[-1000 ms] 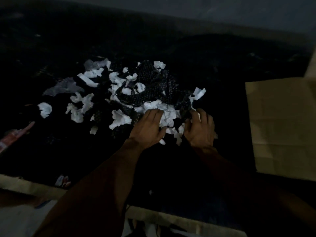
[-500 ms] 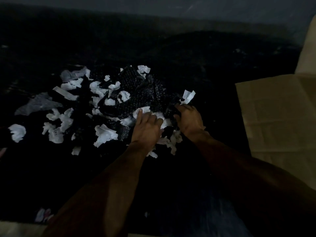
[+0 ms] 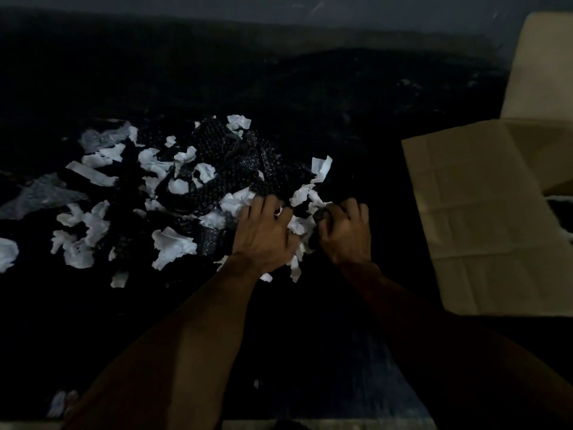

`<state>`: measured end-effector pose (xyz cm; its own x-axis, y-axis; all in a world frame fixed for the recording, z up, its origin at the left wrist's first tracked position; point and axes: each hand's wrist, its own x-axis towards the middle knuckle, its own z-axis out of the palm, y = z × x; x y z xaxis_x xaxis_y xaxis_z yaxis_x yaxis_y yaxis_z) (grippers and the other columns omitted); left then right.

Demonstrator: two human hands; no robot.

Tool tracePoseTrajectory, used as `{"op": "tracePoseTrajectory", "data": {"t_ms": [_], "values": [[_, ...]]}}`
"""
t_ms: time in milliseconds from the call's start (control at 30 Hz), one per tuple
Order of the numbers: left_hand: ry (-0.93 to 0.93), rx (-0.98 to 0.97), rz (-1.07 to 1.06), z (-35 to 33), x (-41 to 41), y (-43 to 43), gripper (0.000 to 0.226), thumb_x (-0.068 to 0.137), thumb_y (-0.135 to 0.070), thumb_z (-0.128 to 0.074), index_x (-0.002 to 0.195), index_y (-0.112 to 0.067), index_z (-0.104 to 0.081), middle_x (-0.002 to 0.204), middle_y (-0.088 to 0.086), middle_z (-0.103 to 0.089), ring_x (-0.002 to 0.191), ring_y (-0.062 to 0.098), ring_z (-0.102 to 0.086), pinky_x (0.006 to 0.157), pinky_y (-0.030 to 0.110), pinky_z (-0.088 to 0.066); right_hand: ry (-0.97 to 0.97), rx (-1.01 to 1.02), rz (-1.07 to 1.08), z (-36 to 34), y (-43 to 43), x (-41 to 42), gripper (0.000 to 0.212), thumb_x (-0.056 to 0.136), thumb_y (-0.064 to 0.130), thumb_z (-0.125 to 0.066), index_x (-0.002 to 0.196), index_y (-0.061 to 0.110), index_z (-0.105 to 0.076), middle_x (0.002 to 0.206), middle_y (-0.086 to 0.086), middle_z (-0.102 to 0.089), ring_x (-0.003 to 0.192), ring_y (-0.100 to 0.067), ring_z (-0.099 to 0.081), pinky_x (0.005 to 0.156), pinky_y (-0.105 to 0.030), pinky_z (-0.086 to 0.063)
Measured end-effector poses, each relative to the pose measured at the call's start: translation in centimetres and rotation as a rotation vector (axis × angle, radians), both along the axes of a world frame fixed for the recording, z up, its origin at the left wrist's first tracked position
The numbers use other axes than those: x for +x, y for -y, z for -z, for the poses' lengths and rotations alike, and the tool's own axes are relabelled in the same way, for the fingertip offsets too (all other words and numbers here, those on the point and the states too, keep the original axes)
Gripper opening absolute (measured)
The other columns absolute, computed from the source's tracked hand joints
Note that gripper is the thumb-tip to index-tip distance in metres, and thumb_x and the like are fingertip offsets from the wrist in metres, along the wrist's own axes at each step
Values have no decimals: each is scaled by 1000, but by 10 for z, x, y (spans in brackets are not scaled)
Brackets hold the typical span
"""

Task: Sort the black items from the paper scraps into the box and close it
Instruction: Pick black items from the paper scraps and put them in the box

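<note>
Head view: open cardboard box (image 3: 471,212) at right, contents out of sight.

- A dark sheet (image 3: 279,88) with faint wrinkles – it fills most of the view.
- A grey wall (image 3: 217,3) along its far edge.
- Crumpled clear plastic (image 3: 40,197) at the left.

One view only: wide-angle, head-worn. It is looking forward and steeply down over the near edge of the table (image 3: 310,97), sitting close above the left hand (image 3: 263,240) and right hand (image 3: 347,237). The table's far edge is bowing across the top, and the box (image 3: 471,218) is running off the right side.
</note>
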<state>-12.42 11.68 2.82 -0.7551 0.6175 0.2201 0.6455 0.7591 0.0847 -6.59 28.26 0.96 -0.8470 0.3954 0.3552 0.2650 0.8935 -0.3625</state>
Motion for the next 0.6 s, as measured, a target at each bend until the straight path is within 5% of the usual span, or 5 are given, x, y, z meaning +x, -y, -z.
{"op": "tracePoseTrajectory", "data": {"t_ms": [200,333,500,600], "values": [[67,-12,96,36,20,-2,66,82,-66,-46,105,-6,-59,124,14,-53,115,36,-46,101,50,-35,79,-60,-10,35,-8,15,39,87,50,-51,102,18,-68,134,-9,-40,112,-35,-52,95,-46,-43],[107,-11,88,47,16,-2,54,87,-52,-48,110,-4,-59,131,17,-50,121,39,-42,105,52,-33,115,-133,-60,54,-20,13,44,89,58,-46,103,21,-65,138,-3,-39,126,-29,-43,100,-48,-39],[144,37,77,54,7,4,44,84,-37,-49,105,-1,-61,129,25,-52,112,44,-47,96,51,-41,-11,-338,-79,34,-7,11,31,79,28,-55,96,4,-61,122,-17,-54,110,-33,-54,96,-29,-38],[150,62,69,54,1,7,42,83,-32,-44,107,-1,-59,124,19,-57,105,37,-51,89,47,-44,54,-263,-102,22,-3,9,44,78,16,-61,122,13,-56,118,-13,-56,106,-27,-54,96,-36,-43]]}}
